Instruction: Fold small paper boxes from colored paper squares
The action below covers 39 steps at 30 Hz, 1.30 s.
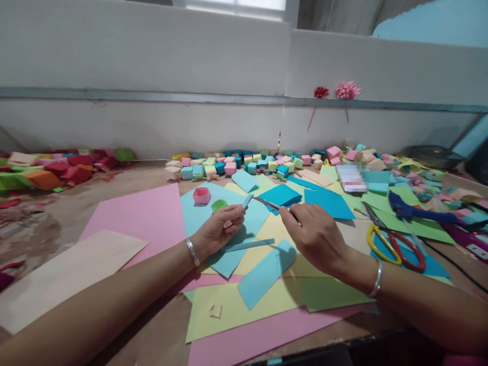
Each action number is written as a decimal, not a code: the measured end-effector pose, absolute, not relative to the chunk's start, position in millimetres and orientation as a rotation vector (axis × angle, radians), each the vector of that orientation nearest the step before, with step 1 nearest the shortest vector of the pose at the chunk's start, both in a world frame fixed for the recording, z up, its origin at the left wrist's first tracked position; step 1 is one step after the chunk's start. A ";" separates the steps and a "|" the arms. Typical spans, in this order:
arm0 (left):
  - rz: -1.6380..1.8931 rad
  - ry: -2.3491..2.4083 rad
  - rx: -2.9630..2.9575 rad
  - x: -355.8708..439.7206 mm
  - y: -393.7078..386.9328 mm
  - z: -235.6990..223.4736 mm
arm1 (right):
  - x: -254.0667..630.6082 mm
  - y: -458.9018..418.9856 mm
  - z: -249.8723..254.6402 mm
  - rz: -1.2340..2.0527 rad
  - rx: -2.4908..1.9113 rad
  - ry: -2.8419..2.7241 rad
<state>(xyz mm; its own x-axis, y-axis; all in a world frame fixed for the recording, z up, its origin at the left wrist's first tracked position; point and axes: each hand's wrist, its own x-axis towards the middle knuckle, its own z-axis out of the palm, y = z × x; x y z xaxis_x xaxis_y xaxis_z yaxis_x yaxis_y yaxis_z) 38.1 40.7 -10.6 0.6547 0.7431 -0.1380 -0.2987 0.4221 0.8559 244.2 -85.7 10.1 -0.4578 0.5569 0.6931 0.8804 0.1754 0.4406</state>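
Note:
My left hand (227,226) is closed, pinching a small light-blue paper strip (247,201) between thumb and fingers. In my right hand (318,236) is a slender pointed metal tool (267,203); its tip comes close to the strip, and its rear part is mostly covered by my fingers. Whether it is tweezers or small scissors I cannot tell. Below the hands lie a narrow blue paper strip (249,245) and a wider light-blue paper piece (267,274). Beyond my left hand stand a pink folded paper ring (202,196) and a green one (218,205), partly hidden.
Coloured paper sheets (141,213) overlap across the table. On the right are red-and-yellow-handled scissors (396,249), a blue-handled tool (423,211), a black cable (453,264) and a blurred-out phone-like object (351,178). Several small paper blocks (231,168) line the back by the white wall (152,127).

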 end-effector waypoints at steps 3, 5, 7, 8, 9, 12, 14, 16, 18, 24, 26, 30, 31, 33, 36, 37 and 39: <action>0.702 0.578 0.962 39.0 40.0 -9.9 | 243.1 -85.5 10.6 -1.197 -1.349 -2.086; 0.711 0.600 1.002 39.8 39.0 -10.5 | 242.6 -84.5 9.8 -1.190 -1.338 -2.090; 0.729 0.626 1.047 40.7 36.6 -11.4 | 242.4 -82.7 6.8 -1.161 -1.332 -2.101; 0.738 0.637 1.065 41.2 34.5 -11.8 | 242.4 -81.5 4.3 -1.131 -1.333 -2.109; 0.747 0.654 1.099 41.7 31.8 -11.8 | 242.5 -80.0 1.1 -1.090 -1.333 -2.119; 0.762 0.727 1.258 43.3 20.7 -9.6 | 243.3 -74.8 -9.9 -0.941 -1.340 -2.123; 0.774 0.768 1.339 44.5 12.9 -6.6 | 244.3 -71.6 -15.6 -0.890 -1.329 -2.094; 0.794 0.791 1.368 45.8 6.1 -3.4 | 245.2 -69.4 -18.2 -0.891 -1.311 -2.062; 0.815 0.815 1.389 47.3 0.7 -0.8 | 245.8 -68.3 -18.1 -0.896 -1.301 -2.047; 0.824 0.860 1.416 49.3 -9.6 0.8 | 245.0 -67.7 -15.5 -0.691 -1.274 -1.980; 0.832 0.857 1.413 49.0 -11.6 0.0 | 244.2 -67.0 -15.9 -0.579 -1.249 -1.919; 0.873 0.870 1.391 48.7 -13.4 -0.6 | 242.6 -65.0 -17.1 -0.387 -1.265 -1.823; 0.890 0.876 1.373 48.8 -13.0 -0.6 | 242.6 -64.6 -16.9 -0.340 -1.280 -1.821; 0.925 0.889 1.325 49.1 -10.7 -1.2 | 244.2 -64.1 -15.1 -0.235 -1.316 -1.855; 0.994 0.927 1.255 49.2 -2.8 -4.0 | 250.6 -63.6 -7.7 -0.059 -1.422 -1.899; 1.024 0.947 1.244 49.1 0.3 -5.2 | 253.6 -63.3 -4.4 -0.001 -1.484 -1.888; 1.071 0.994 1.289 48.6 5.1 -6.8 | 259.1 -62.0 1.9 0.117 -1.614 -1.810</action>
